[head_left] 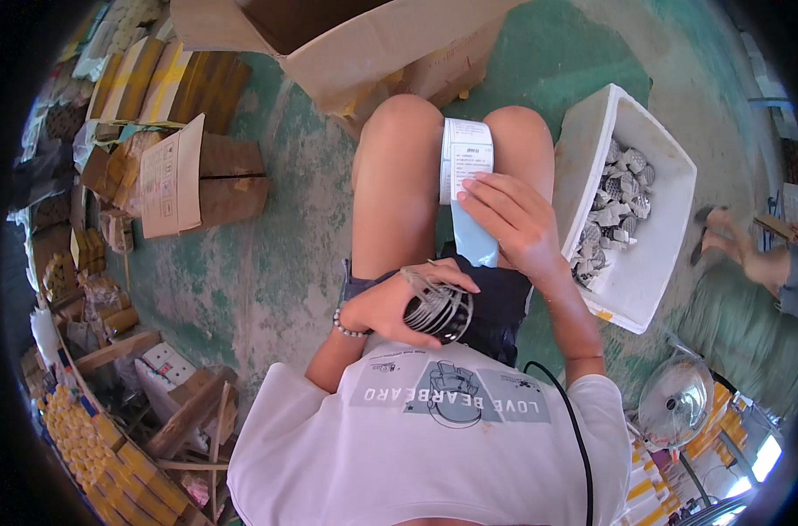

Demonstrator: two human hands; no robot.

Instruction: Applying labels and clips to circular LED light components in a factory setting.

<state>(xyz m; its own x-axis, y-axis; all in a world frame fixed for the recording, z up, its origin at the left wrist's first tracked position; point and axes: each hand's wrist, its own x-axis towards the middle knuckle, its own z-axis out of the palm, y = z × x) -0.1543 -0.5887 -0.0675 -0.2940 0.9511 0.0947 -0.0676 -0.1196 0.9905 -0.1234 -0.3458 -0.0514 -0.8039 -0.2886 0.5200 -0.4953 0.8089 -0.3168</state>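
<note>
A roll of white printed labels (465,131) is held between my knees, its light blue backing strip (474,235) hanging down toward my lap. My right hand (514,219) lies over the front of the roll, its fingers closed on the label strip at the printed part. Near my lap, my left hand (390,307) grips a rounded black item with pale curved ribs (440,313). Its exact kind is unclear. A beaded bracelet circles my left wrist.
On my right stands a white foam box (679,188) with several small items wrapped in grey-and-white paper (622,188). A big open carton (364,66) is ahead, a smaller carton (175,180) to the left. A fan (675,401) and another person's legs (736,250) are at the right.
</note>
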